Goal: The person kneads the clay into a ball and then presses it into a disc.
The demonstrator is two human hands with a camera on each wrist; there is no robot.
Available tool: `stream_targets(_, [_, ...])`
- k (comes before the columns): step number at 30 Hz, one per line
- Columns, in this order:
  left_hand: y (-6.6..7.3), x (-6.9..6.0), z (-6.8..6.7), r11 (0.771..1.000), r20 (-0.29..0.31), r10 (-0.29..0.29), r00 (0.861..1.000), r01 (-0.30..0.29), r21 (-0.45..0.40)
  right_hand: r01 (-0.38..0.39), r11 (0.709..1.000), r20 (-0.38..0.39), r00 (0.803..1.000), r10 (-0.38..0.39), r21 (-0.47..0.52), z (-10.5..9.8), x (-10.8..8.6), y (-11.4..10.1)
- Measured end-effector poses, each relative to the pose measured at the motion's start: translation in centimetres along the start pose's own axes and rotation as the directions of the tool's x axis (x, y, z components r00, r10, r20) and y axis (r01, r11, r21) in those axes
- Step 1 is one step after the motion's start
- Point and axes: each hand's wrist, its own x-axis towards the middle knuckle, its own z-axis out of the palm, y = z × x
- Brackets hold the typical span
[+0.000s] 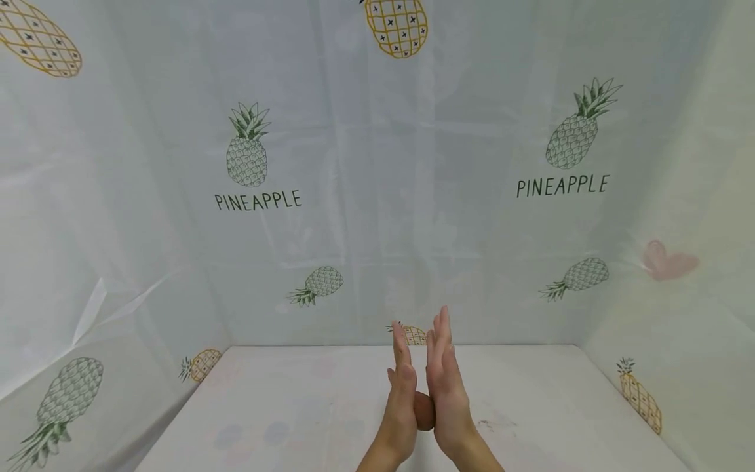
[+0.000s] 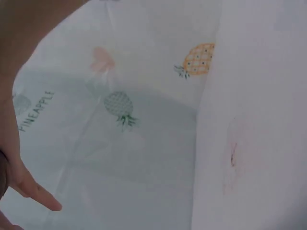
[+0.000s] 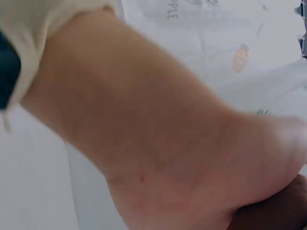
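Note:
A reddish-brown ball-like lump (image 1: 424,411) sits between the two palms above the white table in the head view. My left hand (image 1: 403,406) presses it from the left, fingers straight and pointing up. From the right, my right hand (image 1: 449,400) presses it with straight fingers. The fingertips stand apart, with a gap between the hands. In the right wrist view, part of the brown lump (image 3: 276,211) shows below a hand (image 3: 192,163). The left wrist view catches a dark edge of the lump (image 2: 3,175) beside a hand (image 2: 19,167).
A white table (image 1: 283,387) with faint stains (image 1: 495,426) lies under the hands. Pale sheets (image 1: 377,229) printed with pineapples surround it at the back and both sides. A sleeve cuff (image 3: 53,19) shows in the right wrist view.

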Motion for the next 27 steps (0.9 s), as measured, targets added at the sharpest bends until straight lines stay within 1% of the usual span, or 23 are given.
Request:
stream_targets(3, [1.0,-0.5,0.6,0.996,0.052,-0.065,0.997,0.068,-0.049,0.082,0.997,-0.030,0.996,-0.082,-0.013,-0.4,0.1,0.0])
stream_targets(5, [1.8,-0.8,0.8,0.991,0.078,-0.099,0.992,0.106,-0.085,0.122,0.992,-0.049,0.991,-0.124,-0.032,-0.8,0.2,0.0])
stream_targets(8, [3.0,-1.1,1.1,0.986,0.106,-0.107,0.989,0.119,-0.113,0.169,0.982,-0.101,0.979,-0.177,-0.085,-1.3,0.5,0.3])
stream_targets(10, [3.6,-1.3,1.3,0.984,0.122,-0.113,0.986,0.128,-0.120,0.172,0.977,-0.152,0.970,-0.190,-0.123,-1.7,0.8,0.7])
stream_targets(12, [3.9,-1.5,1.4,0.982,0.127,-0.135,0.983,0.150,-0.116,0.154,0.975,-0.193,0.964,-0.183,-0.157,-2.0,1.0,1.2])
stream_targets(13, [4.0,-1.6,1.4,0.981,0.120,-0.142,0.983,0.155,-0.113,0.135,0.976,-0.204,0.964,-0.169,-0.168,-2.1,1.2,1.4])
stream_targets(15, [4.0,-1.7,1.5,0.983,0.102,-0.140,0.985,0.150,-0.104,0.086,0.980,-0.198,0.973,-0.121,-0.179,-2.2,1.4,1.9])
stream_targets(17, [3.8,-1.6,1.4,0.991,0.073,-0.098,0.993,0.105,-0.089,0.019,0.985,-0.159,0.986,-0.047,-0.172,-2.1,1.4,2.3])
stream_targets(19, [3.5,-1.4,1.2,0.996,0.045,-0.049,0.998,0.052,-0.073,-0.048,0.989,-0.089,0.995,0.035,-0.139,-1.8,1.3,2.5])
stream_targets(20, [3.3,-1.3,1.0,0.997,0.034,-0.034,0.999,0.037,-0.069,-0.081,0.990,-0.046,0.996,0.076,-0.115,-1.6,1.2,2.5])
stream_targets(21, [3.1,-1.1,0.8,0.997,0.030,-0.013,0.999,0.016,-0.076,-0.113,0.990,0.008,0.993,0.114,-0.084,-1.4,1.1,2.4])
stream_targets(23, [3.0,-0.8,0.3,0.994,0.024,0.029,0.999,-0.026,-0.107,-0.172,0.984,0.104,0.979,0.175,-0.040,-1.0,0.9,2.1])
stream_targets(25, [2.7,-0.5,-0.2,0.991,-0.002,0.046,0.999,-0.046,-0.122,-0.209,0.978,0.170,0.963,0.207,-0.004,-0.5,0.7,1.7])
stream_targets(27, [2.4,-0.1,-0.7,0.992,-0.038,0.049,0.998,-0.053,-0.114,-0.241,0.970,0.208,0.950,0.234,0.009,-0.1,0.5,1.3])
